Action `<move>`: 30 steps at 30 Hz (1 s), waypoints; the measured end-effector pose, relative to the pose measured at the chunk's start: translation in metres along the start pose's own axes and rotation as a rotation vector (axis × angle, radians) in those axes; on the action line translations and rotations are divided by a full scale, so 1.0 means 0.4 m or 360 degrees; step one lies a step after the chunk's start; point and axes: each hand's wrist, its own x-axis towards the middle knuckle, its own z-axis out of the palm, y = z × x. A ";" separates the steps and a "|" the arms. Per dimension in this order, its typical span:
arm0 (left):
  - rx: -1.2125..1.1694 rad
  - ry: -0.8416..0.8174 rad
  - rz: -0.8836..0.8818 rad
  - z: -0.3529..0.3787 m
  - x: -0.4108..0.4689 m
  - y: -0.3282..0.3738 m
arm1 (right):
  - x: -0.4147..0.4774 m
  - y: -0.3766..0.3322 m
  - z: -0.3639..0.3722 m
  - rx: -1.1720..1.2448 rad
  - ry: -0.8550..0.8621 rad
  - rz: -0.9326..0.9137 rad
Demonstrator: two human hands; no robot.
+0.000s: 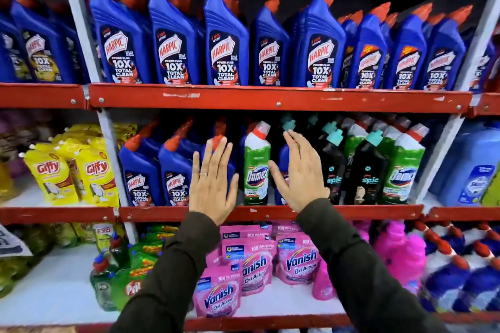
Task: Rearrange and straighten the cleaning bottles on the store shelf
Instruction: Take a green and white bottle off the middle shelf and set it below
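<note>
Both hands are raised in front of the middle shelf (351, 211), fingers spread, holding nothing. My left hand (212, 184) covers a blue Harpic bottle, whose red cap (217, 140) shows above the fingers. My right hand (300, 173) is in front of another blue bottle (282, 159). A green Domex bottle (257, 165) stands upright between the hands. Two more blue Harpic bottles (140, 173) stand to the left. Black Spic bottles (365, 170) and another green Domex bottle (403, 167) stand to the right. The top shelf holds a row of tall blue Harpic bottles (227, 40).
Yellow Giffy pouches (70, 173) sit on the left bay. Pink Vanish pouches (254, 262) and green pouches (135, 273) lie on the lower shelf. A large light-blue jug (470, 165) stands at the right. Grey uprights (113, 154) divide the bays.
</note>
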 end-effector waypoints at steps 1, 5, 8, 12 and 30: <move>0.0024 -0.0021 -0.0028 0.020 -0.020 -0.009 | 0.004 -0.002 0.020 0.0058 0.0014 0.0005; 0.0056 -0.0026 -0.0079 0.129 -0.118 -0.053 | 0.039 -0.034 0.084 0.0233 -0.0058 0.0123; 0.0071 -0.0033 -0.0091 0.183 -0.141 -0.075 | 0.082 -0.064 0.107 0.0332 -0.0161 0.0256; 0.0074 -0.0058 -0.0102 0.242 -0.173 -0.103 | 0.133 -0.095 0.138 0.0370 -0.0171 0.0440; -0.0108 0.0068 -0.0156 0.342 -0.168 -0.081 | 0.145 -0.105 0.137 0.0496 0.0040 0.0584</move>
